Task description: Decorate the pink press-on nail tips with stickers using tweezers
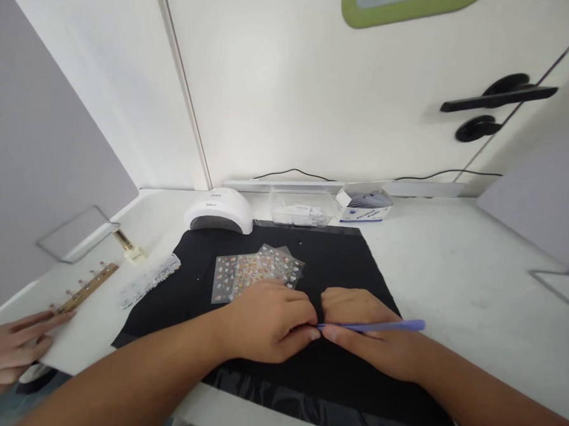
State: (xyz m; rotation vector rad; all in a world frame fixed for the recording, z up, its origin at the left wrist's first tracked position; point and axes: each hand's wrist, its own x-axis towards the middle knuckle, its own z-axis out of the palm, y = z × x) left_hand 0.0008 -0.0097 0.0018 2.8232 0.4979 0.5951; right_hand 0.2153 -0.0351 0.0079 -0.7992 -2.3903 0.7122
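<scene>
Over the black mat [353,254], my right hand [366,320] is closed round a slim purple tool [405,325], perhaps tweezers or a file. Its wide end points right, and its thin end reaches my left fingertips. My left hand [273,318] is also closed, thumb pressed to forefinger; whatever lies in that pinch is hidden. The two hands almost touch. Just beyond my left hand, clear sheets of nail stickers [256,271] lie fanned out on the mat, partly covered by that hand.
Along the back stand a white nail lamp [220,211], a clear tray [303,209] of white packets and an alcohol pad box [367,205]. At left are a polish bottle [134,254], a glittery strip [152,278] and another person's hand [22,347] at a wooden stand [88,288].
</scene>
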